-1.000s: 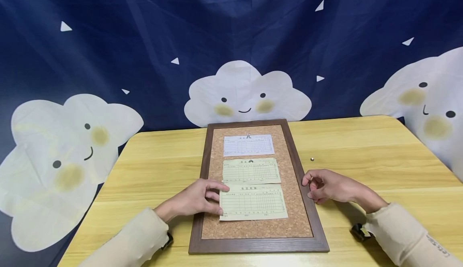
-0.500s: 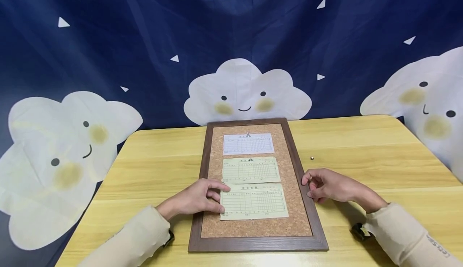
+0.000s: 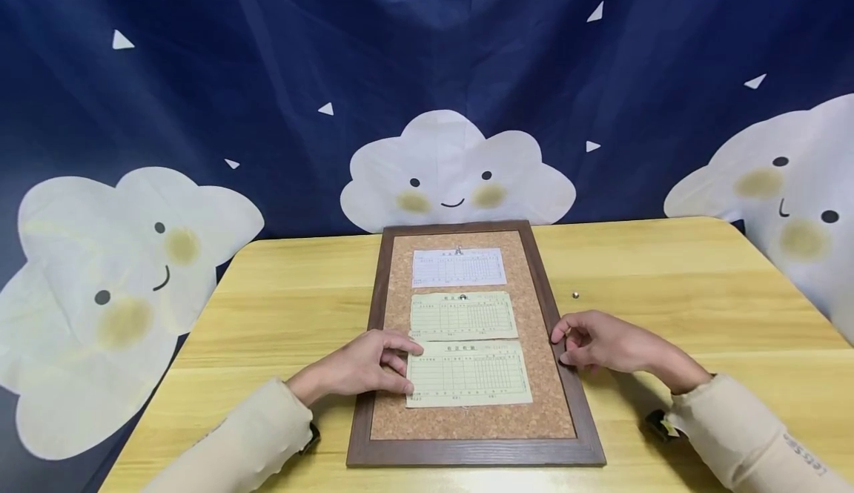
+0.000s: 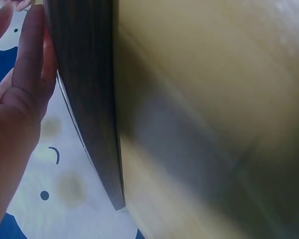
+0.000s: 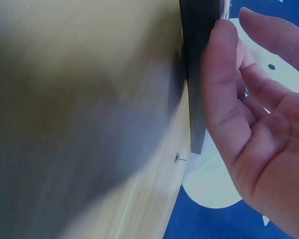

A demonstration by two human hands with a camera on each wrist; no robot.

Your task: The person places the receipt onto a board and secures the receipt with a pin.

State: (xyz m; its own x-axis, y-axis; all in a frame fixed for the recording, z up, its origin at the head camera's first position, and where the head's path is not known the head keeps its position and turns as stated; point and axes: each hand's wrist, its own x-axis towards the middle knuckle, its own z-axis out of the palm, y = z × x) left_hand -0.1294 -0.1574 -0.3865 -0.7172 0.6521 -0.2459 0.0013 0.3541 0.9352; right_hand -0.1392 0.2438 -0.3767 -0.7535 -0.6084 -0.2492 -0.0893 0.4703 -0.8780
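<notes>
A cork board (image 3: 474, 424) in a dark brown frame (image 3: 475, 453) lies on the table. Three printed slips run down it: a white slip (image 3: 458, 270), a middle yellow slip (image 3: 462, 320) and a lower yellow slip (image 3: 468, 378). Metal pins show at the tops of the upper two. My left hand (image 3: 363, 365) touches the lower slip's left edge, index finger and thumb spread apart. At the frame's right side, my right hand (image 3: 610, 342) touches the wood with bent fingers, thumb and index apart; it holds nothing visible.
A loose pushpin (image 3: 576, 295) lies on the wooden table (image 3: 657, 270), right of the frame; the right wrist view shows this pushpin (image 5: 179, 158) point up. A dark blue curtain (image 3: 287, 33) with cloud faces hangs behind the table's far edge.
My right hand has shifted slightly left, further over the frame's right side. The left hand stays at the lower slip's edge; that slip has moved a trifle to the right.
</notes>
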